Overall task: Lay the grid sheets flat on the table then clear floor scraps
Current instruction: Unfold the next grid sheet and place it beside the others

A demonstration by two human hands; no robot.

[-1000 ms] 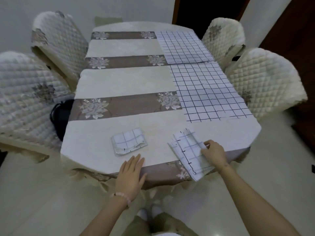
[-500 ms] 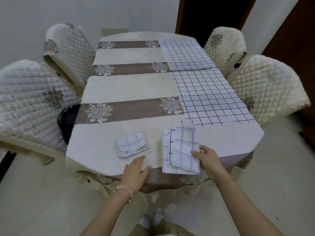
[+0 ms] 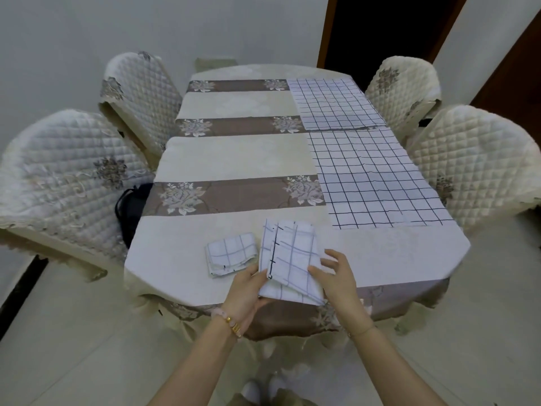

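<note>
A folded white grid sheet [image 3: 289, 259] is held at the table's near edge between both hands. My left hand [image 3: 246, 291] grips its lower left corner from below. My right hand [image 3: 336, 276] pinches its right edge with thumb and fingers. A smaller folded grid sheet [image 3: 231, 254] lies on the table just left of it. Two grid sheets lie spread flat along the right side: a large one [image 3: 377, 180] in the middle and another [image 3: 333, 104] at the far end.
The table [image 3: 234, 159] wears a cream cloth with brown floral bands. Quilted chairs stand at left [image 3: 64, 177], far left [image 3: 140, 95] and on the right [image 3: 474, 159]. A dark bag [image 3: 131, 209] sits on the left chair seat. Pale floor tiles surround the table.
My left hand left the table edge and took hold of the folded sheet's lower left corner. The sheet shifted left and toward me, now held by both hands.
</note>
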